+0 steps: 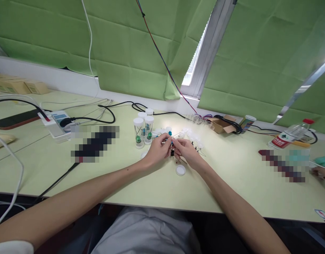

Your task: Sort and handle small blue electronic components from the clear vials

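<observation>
My left hand [159, 150] and my right hand [188, 151] meet over the table, fingertips pinched together around a small blue part [172, 141]. Its exact kind is too small to make out, and the fingers hide most of it. Just behind the fingertips is another small blue piece [170, 133]. Beneath the hands lie small black bits [172, 153]. A round white cap [180, 170] rests in front of my right hand. Left of my hands stand several clear tubes with white lids, the nearest tube [138, 133] holding a green piece.
Clear and white plastic pieces [195, 137] lie behind my right hand. Farther off are an open cardboard box [222, 124], a red-capped bottle [290, 135] and another person's hand [322, 173]. Leftward sit a power strip [58, 125], a blurred-out dark object [95, 144] and cables.
</observation>
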`<action>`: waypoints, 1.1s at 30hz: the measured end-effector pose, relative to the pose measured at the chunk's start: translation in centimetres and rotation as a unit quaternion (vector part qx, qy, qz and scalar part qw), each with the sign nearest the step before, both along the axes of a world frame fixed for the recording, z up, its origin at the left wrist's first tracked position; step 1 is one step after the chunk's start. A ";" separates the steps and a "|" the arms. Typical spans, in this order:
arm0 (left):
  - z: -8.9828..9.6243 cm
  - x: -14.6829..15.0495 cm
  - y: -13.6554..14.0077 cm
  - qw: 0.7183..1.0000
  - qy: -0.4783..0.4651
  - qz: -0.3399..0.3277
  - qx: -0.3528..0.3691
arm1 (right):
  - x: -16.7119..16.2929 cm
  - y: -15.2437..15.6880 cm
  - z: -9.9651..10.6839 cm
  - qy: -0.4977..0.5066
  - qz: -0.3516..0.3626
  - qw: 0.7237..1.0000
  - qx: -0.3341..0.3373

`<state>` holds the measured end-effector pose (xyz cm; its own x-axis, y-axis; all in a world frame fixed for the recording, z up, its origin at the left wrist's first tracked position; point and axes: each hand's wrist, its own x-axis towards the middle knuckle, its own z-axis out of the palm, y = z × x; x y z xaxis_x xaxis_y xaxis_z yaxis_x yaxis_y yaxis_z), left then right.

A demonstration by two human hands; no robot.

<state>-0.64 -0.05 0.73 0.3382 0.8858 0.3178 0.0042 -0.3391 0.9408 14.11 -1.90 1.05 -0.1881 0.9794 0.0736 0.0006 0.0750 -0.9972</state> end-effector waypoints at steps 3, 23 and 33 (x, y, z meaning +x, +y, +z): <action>0.1 0.0 0.0 1.000 0.002 0.001 0.000 | -0.1 -0.1 0.1 0.004 -0.001 1.000 0.003; 0.0 -0.3 0.3 0.999 0.016 -0.027 0.016 | 0.1 0.0 -0.1 0.019 0.039 0.999 -0.016; -0.1 -0.2 0.2 1.000 0.008 -0.022 0.001 | 0.0 0.4 -0.4 0.005 0.008 1.000 -0.008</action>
